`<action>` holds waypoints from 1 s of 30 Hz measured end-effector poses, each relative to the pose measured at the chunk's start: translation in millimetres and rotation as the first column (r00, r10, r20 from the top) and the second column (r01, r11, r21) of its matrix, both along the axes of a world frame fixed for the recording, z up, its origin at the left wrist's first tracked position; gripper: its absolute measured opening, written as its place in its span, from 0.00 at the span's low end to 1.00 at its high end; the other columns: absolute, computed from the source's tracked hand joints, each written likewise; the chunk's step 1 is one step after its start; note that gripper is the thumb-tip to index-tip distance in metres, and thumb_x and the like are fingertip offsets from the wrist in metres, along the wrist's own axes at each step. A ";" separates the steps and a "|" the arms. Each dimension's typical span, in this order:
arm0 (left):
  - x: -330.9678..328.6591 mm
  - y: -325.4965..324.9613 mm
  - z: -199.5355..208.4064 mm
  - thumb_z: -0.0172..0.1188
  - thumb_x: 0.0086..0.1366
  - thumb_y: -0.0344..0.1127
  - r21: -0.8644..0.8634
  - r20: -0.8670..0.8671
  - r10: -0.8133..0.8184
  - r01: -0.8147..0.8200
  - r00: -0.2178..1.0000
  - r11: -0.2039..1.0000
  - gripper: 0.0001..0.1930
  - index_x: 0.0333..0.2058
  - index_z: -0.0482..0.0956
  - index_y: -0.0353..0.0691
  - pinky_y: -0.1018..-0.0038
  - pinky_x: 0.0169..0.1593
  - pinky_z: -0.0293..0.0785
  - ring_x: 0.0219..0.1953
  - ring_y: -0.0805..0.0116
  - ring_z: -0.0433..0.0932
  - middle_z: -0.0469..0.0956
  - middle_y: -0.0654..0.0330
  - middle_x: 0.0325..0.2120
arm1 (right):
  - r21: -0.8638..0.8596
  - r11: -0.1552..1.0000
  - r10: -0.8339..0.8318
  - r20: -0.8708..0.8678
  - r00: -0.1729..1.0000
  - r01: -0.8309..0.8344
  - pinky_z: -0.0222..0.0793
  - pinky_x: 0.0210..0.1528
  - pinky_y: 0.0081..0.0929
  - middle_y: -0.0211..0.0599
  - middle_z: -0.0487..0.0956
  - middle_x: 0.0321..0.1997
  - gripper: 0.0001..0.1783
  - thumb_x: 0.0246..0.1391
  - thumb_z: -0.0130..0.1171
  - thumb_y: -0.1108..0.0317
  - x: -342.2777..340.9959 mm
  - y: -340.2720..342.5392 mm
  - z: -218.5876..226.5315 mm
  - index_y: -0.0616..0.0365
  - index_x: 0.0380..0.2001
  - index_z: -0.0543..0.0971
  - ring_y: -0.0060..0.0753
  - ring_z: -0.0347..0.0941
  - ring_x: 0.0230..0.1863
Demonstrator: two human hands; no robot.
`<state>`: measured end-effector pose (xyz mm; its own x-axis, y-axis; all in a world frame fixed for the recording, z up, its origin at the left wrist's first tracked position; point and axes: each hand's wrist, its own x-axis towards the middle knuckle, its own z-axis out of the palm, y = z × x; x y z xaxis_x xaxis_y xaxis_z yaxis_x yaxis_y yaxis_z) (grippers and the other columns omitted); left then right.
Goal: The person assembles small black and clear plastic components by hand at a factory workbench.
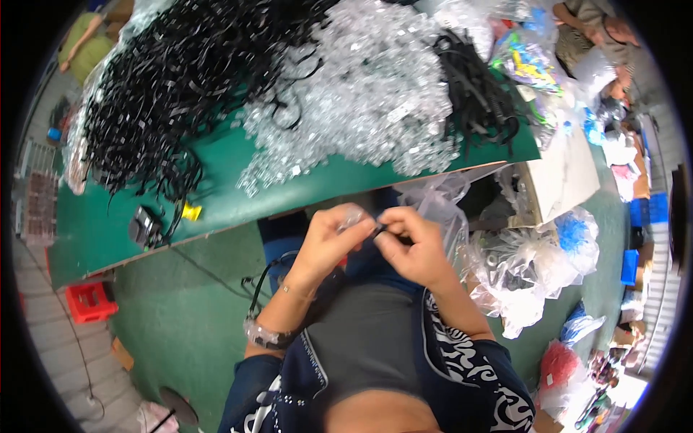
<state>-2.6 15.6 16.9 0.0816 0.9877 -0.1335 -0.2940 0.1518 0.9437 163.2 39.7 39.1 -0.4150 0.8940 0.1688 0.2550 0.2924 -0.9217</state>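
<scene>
Above my lap, just off the near edge of the green table (238,206), my two hands meet at the fingertips. My left hand (330,237) is closed, with a small clear plastic piece (351,219) held in its curled fingers. Between both sets of fingertips sits a small black piece (379,229), likely the end of a strap; most of it is hidden. My right hand (417,249) pinches that black piece from the other side. On the table beyond lie a heap of clear plastic pieces (361,86) and a large pile of black straps (180,79).
A second bundle of black straps (476,94) lies at the table's right end. A black device (146,227) with a cable and a yellow piece (191,211) are near the left edge. Clear bags (512,267) hang at right; a red stool (92,302) stands left. Other people are at the far corners.
</scene>
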 end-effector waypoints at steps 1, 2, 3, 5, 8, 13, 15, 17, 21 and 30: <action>1.3 -1.8 -1.7 0.57 0.58 0.32 0.051 -0.044 0.022 -0.020 0.999 0.998 0.06 0.27 0.75 0.36 0.86 0.19 0.58 0.18 0.85 0.65 0.69 0.68 0.17 | -0.045 0.999 -0.001 0.050 0.999 0.003 0.65 0.23 0.20 0.33 0.74 0.21 0.10 0.44 0.62 0.73 -2.6 -2.3 5.5 0.60 0.31 0.72 0.21 0.71 0.20; 0.4 -4.0 -7.9 0.57 0.58 0.32 0.037 -0.065 0.021 -0.018 0.998 0.999 0.06 0.26 0.75 0.36 0.86 0.18 0.57 0.18 0.85 0.64 0.68 0.69 0.16 | 0.039 0.998 0.043 0.032 0.999 -0.045 0.67 0.26 0.22 0.35 0.75 0.25 0.13 0.42 0.63 0.72 -5.3 -0.7 1.9 0.59 0.32 0.72 0.26 0.72 0.23; 1.2 -6.9 -11.5 0.57 0.58 0.31 0.022 -0.086 0.014 -0.012 0.996 1.000 0.05 0.25 0.75 0.36 0.86 0.18 0.57 0.17 0.85 0.64 0.67 0.69 0.15 | 0.121 0.989 0.085 0.022 0.996 -0.087 0.69 0.28 0.25 0.37 0.75 0.28 0.15 0.41 0.65 0.71 -5.5 0.8 -6.8 0.59 0.34 0.72 0.31 0.74 0.26; 6.4 -7.8 -10.4 0.57 0.58 0.30 -0.027 -0.010 -0.005 0.005 1.000 1.000 0.07 0.22 0.73 0.37 0.86 0.18 0.55 0.16 0.85 0.61 0.66 0.70 0.14 | 0.102 0.987 0.122 -0.016 0.992 -0.120 0.69 0.29 0.26 0.39 0.75 0.28 0.14 0.41 0.65 0.69 -2.4 3.3 -17.4 0.59 0.32 0.73 0.36 0.74 0.27; 7.6 -9.2 -15.8 0.57 0.57 0.30 0.020 0.085 0.100 -0.102 0.991 0.995 0.06 0.22 0.72 0.37 0.86 0.19 0.52 0.16 0.85 0.58 0.66 0.71 0.14 | 0.142 0.988 0.063 0.018 0.998 -0.064 0.68 0.25 0.25 0.38 0.74 0.23 0.13 0.41 0.65 0.68 -3.2 0.2 -16.2 0.60 0.28 0.73 0.34 0.73 0.23; 9.2 -11.3 -2.7 0.57 0.56 0.29 -0.005 0.154 0.182 -0.184 0.971 0.983 0.05 0.23 0.73 0.36 0.86 0.20 0.54 0.17 0.85 0.60 0.67 0.70 0.15 | 0.216 0.976 -0.008 0.001 1.000 0.008 0.68 0.24 0.23 0.36 0.74 0.22 0.13 0.39 0.66 0.68 0.8 -1.7 -15.2 0.61 0.26 0.72 0.30 0.73 0.23; 3.2 -10.5 0.4 0.58 0.56 0.29 -0.073 0.211 0.290 -0.281 0.934 0.957 0.05 0.24 0.73 0.36 0.85 0.21 0.55 0.18 0.84 0.61 0.68 0.68 0.16 | 0.162 0.987 -0.014 -0.002 1.000 0.014 0.68 0.24 0.22 0.36 0.74 0.21 0.12 0.39 0.65 0.69 2.4 -3.4 -12.4 0.61 0.25 0.72 0.29 0.72 0.21; 0.4 -9.1 -1.8 0.57 0.56 0.29 -0.024 0.200 0.245 -0.245 0.949 0.969 0.05 0.25 0.72 0.36 0.83 0.22 0.57 0.18 0.81 0.61 0.67 0.67 0.19 | 0.168 0.986 0.000 -0.005 1.000 0.001 0.68 0.24 0.20 0.36 0.73 0.20 0.12 0.39 0.65 0.70 2.6 -3.7 -12.5 0.61 0.25 0.72 0.26 0.71 0.21; -2.0 -4.8 -4.7 0.56 0.57 0.29 -0.002 0.233 0.188 -0.193 0.954 0.981 0.04 0.26 0.72 0.35 0.83 0.22 0.57 0.17 0.80 0.60 0.66 0.67 0.19 | 0.046 0.999 -0.001 -0.083 0.997 0.005 0.64 0.23 0.16 0.32 0.72 0.19 0.12 0.40 0.65 0.71 4.8 -4.3 -16.7 0.61 0.26 0.72 0.18 0.68 0.20; 3.3 -10.3 2.7 0.47 0.60 0.29 0.025 0.199 0.035 -0.041 0.979 0.999 0.12 0.41 0.71 0.32 0.82 0.31 0.62 0.27 0.76 0.65 0.67 0.62 0.26 | -0.248 0.968 -0.056 -0.364 0.930 -0.038 0.58 0.26 0.10 0.22 0.69 0.26 0.08 0.50 0.57 0.74 17.7 -4.8 -33.3 0.60 0.33 0.70 0.08 0.62 0.25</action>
<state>0.8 5.4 19.5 0.0663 0.9937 -0.0899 -0.4808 0.1108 0.8698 180.9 34.9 5.8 -0.3584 0.9301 0.0808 -0.1115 0.0433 -0.9928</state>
